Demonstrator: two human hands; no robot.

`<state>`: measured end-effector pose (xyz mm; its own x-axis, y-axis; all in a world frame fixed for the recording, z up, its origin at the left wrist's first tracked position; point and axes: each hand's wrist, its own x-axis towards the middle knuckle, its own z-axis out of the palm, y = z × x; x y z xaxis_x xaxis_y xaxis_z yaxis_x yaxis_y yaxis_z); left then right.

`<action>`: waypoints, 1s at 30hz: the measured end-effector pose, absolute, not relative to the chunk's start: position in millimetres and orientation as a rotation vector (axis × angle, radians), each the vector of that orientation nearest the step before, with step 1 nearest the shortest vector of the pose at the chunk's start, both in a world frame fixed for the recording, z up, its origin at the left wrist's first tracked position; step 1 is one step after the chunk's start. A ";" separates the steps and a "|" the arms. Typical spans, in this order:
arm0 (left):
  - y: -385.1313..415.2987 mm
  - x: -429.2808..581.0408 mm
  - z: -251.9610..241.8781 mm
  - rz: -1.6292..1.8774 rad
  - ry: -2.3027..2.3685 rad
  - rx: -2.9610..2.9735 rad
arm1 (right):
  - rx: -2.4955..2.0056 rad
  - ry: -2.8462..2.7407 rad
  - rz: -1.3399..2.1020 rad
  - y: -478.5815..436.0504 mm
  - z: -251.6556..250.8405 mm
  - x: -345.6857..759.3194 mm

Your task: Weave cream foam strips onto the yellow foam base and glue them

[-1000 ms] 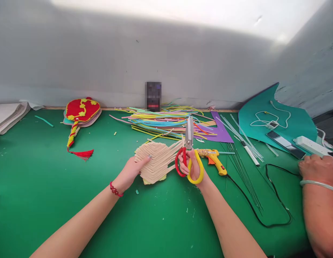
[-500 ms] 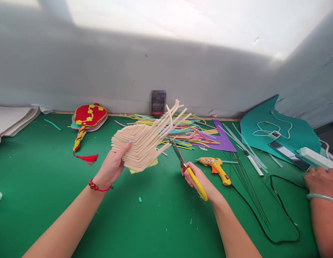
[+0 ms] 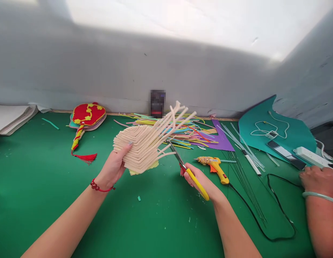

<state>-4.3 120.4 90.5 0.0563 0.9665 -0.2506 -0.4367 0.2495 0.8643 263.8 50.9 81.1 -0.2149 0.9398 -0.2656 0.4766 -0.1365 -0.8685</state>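
Observation:
My left hand (image 3: 115, 163) grips the left edge of a fan-shaped piece covered in cream pipe cleaners (image 3: 139, 147), thumb on top. The pipe cleaners lie side by side in a V pattern, and their loose ends stick out to the upper right. A pale yellow backing (image 3: 145, 169) shows along the lower edge. In my right hand (image 3: 193, 177) is a pair of scissors (image 3: 196, 184) with yellow and red handles. Its blades point up and left, beside the lower loose ends; whether they touch them I cannot tell.
Behind lies a heap of coloured pipe cleaners (image 3: 182, 132). A yellow glue gun (image 3: 215, 167) with a black cord lies right of the scissors. A red tasselled fan (image 3: 88, 115) lies at the left. Another person's hand (image 3: 318, 181) rests at the right near a white power strip (image 3: 312, 157).
The cream piece has shifted slightly right, its loose ends now reaching farther right past the scissor tips. Both hands keep their hold; the whole view has shifted slightly.

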 end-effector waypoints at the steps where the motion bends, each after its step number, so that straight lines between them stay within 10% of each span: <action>1: 120.0 -3.9 91.3 1.183 0.987 0.689 | -1.587 -1.678 1.322 50.9 81.2 264.0; 30: 119.3 -3.1 85.0 0.952 1.018 0.723 | -1.680 -1.387 1.436 53.3 67.2 254.4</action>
